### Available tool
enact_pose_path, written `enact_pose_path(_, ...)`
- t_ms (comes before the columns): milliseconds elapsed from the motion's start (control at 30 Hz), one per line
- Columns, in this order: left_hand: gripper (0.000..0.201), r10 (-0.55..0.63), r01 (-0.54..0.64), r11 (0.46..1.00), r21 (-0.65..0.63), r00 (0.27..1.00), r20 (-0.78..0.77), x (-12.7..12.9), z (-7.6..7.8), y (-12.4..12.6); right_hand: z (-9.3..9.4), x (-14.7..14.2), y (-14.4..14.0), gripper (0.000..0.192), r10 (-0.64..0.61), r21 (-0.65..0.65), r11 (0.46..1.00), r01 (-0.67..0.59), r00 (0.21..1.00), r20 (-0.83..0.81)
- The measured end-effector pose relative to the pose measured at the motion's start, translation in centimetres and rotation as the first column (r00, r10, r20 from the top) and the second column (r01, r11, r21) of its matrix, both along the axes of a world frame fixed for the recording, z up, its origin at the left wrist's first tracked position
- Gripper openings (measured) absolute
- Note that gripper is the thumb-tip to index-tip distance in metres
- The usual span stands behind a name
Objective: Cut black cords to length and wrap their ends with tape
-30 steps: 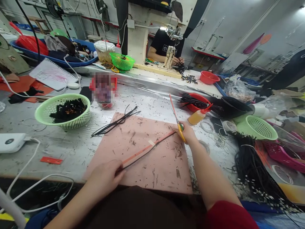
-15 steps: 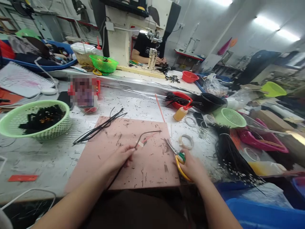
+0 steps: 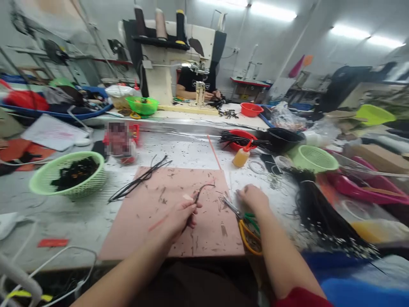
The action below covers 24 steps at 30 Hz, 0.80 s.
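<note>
My left hand [image 3: 187, 214] pinches a thin black cord [image 3: 201, 190] above the pink mat [image 3: 153, 232]; the cord's free end curves up and to the right. My right hand [image 3: 254, 198] is on the table just right of the mat, fingers curled down, where the tape roll lay before. The roll is hidden, and what the fingers hold cannot be made out. Scissors [image 3: 235, 208] with green and yellow handles lie beneath my right wrist, their tips on the mat. Several loose black cords [image 3: 140, 180] lie across the mat's upper left corner.
A green basket [image 3: 72, 192] of black pieces stands left. A glue bottle [image 3: 241, 157], a red bowl [image 3: 251, 110] and a thick bundle of black cords [image 3: 315, 209] are to the right. Across the table a person [image 3: 194, 81] sits behind a sewing machine [image 3: 159, 79].
My right hand has let go of the scissors, which now lie on the table, and has moved forward over the tape roll's place. My left hand keeps the cord. The view has tilted up.
</note>
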<state>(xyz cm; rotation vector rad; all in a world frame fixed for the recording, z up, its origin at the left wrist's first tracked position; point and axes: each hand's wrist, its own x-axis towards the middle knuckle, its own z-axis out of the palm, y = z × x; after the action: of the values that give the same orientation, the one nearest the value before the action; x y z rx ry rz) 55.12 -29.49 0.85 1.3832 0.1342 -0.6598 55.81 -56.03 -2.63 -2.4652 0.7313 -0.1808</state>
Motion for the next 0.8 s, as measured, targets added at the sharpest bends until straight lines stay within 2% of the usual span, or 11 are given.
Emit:
enact_pose_path(100, 0.017, 0.027, -0.028, 0.999, 0.022, 1.0, 0.006, -0.8, 0.1, 0.2, -0.1, 1.0, 1.7, 0.017, 0.042, 0.127, 0.991, -0.052, 0.996, 0.079)
enact_pose_path(200, 0.017, 0.059, -0.06, 0.998, 0.029, 0.998, 0.03, -1.5, 0.3, 0.3, 0.3, -0.8, 5.7, 0.012, 0.044, 0.316, 0.938, -0.146, 0.951, 0.307)
enact_pose_path(267, 0.016, 0.064, -0.066, 0.997, 0.031, 0.997, 0.039, -2.0, 0.5, 0.0, 0.7, -2.7, 9.2, 0.014, -0.1, 0.58, 0.734, -0.354, 0.788, 0.607)
enact_pose_path(300, 0.017, 0.059, -0.06, 0.998, 0.026, 0.998, 0.033, -2.2, 0.7, -0.2, 0.8, -3.6, 10.9, 0.013, -0.152, 0.62, 0.652, -0.436, 0.727, 0.67)
enact_pose_path(333, 0.021, 0.046, -0.046, 0.999, 0.019, 0.999, 0.024, -2.4, 0.8, -0.4, 0.9, -4.4, 12.5, 0.009, -0.167, 0.621, 0.63, -0.467, 0.699, 0.695)
enact_pose_path(367, 0.025, 0.022, -0.022, 1.0, 0.007, 1.0, 0.016, -2.5, 0.9, -0.5, 0.9, -5.0, 13.8, 0.007, -0.141, 0.59, 0.648, -0.481, 0.686, 0.714)
enact_pose_path(467, 0.024, -0.012, 0.013, 1.0, -0.019, 1.0, 0.025, -2.9, 0.9, -0.6, 0.7, -6.1, 15.9, 0.007, 0.052, 0.388, 0.778, -0.494, 0.666, 0.744)
enact_pose_path(567, 0.017, 0.066, -0.065, 0.998, -0.011, 0.996, 0.062, -3.0, 0.7, -0.2, 0.3, -6.2, 16.1, 0.01, 0.218, 0.161, 0.844, -0.512, 0.6, 0.77)
enact_pose_path(633, 0.016, 0.095, -0.095, 0.995, -0.014, 0.993, 0.076, -3.0, 0.5, 0.1, 0.3, -6.1, 15.8, 0.011, 0.31, 0.035, 0.85, -0.526, 0.553, 0.773)
enact_pose_path(733, 0.017, 0.084, -0.085, 0.996, 0.006, 0.994, 0.064, -2.9, 0.5, 0.6, 0.8, -6.0, 15.1, 0.011, 0.493, -0.123, 0.787, -0.605, 0.497, 0.714)
enact_pose_path(800, 0.019, 0.077, -0.079, 0.996, 0.03, 0.996, 0.05, -2.9, 0.5, 0.9, 1.5, -5.9, 14.5, 0.009, 0.558, -0.15, 0.758, -0.635, 0.511, 0.654)
